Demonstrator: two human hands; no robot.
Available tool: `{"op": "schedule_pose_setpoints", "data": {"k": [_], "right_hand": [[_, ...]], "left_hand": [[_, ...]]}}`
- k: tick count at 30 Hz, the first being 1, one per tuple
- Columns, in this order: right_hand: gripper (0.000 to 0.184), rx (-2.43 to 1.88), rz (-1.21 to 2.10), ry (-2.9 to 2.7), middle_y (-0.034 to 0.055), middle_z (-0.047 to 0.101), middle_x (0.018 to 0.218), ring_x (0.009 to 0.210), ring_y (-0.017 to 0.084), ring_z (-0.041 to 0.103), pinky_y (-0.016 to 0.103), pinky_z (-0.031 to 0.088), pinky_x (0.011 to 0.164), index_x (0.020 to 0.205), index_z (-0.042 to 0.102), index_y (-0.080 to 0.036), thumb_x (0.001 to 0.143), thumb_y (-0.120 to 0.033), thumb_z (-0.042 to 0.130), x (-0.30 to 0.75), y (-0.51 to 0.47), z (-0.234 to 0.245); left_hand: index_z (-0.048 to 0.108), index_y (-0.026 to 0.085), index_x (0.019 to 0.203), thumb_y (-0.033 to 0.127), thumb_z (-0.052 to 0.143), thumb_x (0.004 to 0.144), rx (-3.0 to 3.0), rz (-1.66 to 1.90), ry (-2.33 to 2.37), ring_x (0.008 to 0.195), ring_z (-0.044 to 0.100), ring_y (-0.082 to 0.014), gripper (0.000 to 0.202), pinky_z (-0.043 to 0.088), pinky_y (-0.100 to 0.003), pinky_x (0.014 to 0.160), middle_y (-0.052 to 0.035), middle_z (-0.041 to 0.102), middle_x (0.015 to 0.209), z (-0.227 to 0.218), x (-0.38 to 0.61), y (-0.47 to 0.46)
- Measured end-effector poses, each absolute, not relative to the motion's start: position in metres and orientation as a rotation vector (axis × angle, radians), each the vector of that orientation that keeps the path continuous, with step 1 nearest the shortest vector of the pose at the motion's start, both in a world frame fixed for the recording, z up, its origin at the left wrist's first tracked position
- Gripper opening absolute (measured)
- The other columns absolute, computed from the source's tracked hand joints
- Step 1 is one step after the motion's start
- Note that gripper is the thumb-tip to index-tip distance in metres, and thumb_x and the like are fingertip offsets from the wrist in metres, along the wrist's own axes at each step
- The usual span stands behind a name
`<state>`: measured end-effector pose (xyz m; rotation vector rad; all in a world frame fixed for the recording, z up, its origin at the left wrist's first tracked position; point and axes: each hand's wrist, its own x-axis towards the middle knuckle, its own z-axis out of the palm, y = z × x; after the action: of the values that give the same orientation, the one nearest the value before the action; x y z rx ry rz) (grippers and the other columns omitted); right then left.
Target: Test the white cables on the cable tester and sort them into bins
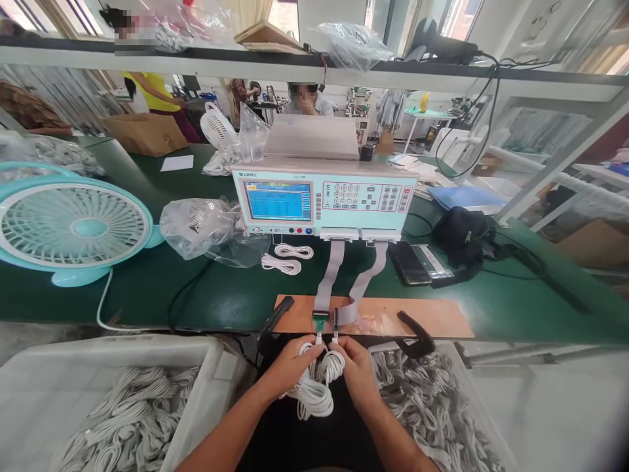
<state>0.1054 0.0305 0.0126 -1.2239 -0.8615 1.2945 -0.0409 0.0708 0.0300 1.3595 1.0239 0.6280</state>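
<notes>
A coiled white cable (316, 396) hangs between my hands at the front edge of the bench. My left hand (295, 360) pinches one of its plugs, which meets a small green circuit board (320, 324). The other plug is pinched in my right hand (358, 367), against a dark connector (336, 319). Two grey ribbon cables (333, 269) run from these connectors back to a bench tester (324, 196) with a lit blue screen. Whether the plugs are fully seated, I cannot tell.
Two black clamps (417, 334) grip an orange-brown board (295, 318) at the bench edge. Bins of coiled cables (132, 419) stand at both sides. A turquoise fan (78, 226), two white coils (293, 251), a plastic bag (196, 226) and a phone (409, 263) lie around the tester. People sit behind.
</notes>
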Motion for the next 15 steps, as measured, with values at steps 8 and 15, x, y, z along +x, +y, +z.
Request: {"op": "schedule_pose_setpoints", "data": {"k": [8, 15], "right_hand": [[0.024, -1.216, 1.335, -0.806, -0.0017, 0.057, 0.058, 0.053, 0.011, 0.044, 0.022, 0.038, 0.054, 0.068, 0.063, -0.015, 0.075, -0.038, 0.064, 0.1079, 0.0286, 0.0094], [0.027, -1.202, 1.362, -0.699, -0.0027, 0.055, 0.055, 0.05, 0.01, 0.043, 0.022, 0.035, 0.051, 0.064, 0.061, -0.015, 0.07, -0.041, 0.069, 0.1046, 0.0334, 0.0025]], "left_hand": [[0.062, 0.012, 0.08, 0.046, 0.051, 0.08, 1.354, 0.614, 1.054, 0.062, 0.046, -0.0127, 0.036, 0.036, -0.022, 0.06, 0.0007, 0.054, 0.065, 0.0356, -0.0417, 0.0694], [0.063, 0.012, 0.084, 0.043, 0.052, 0.08, 1.317, 0.64, 1.018, 0.063, 0.047, -0.0128, 0.033, 0.037, -0.022, 0.061, 0.0001, 0.056, 0.067, 0.0311, -0.041, 0.0694]]}}
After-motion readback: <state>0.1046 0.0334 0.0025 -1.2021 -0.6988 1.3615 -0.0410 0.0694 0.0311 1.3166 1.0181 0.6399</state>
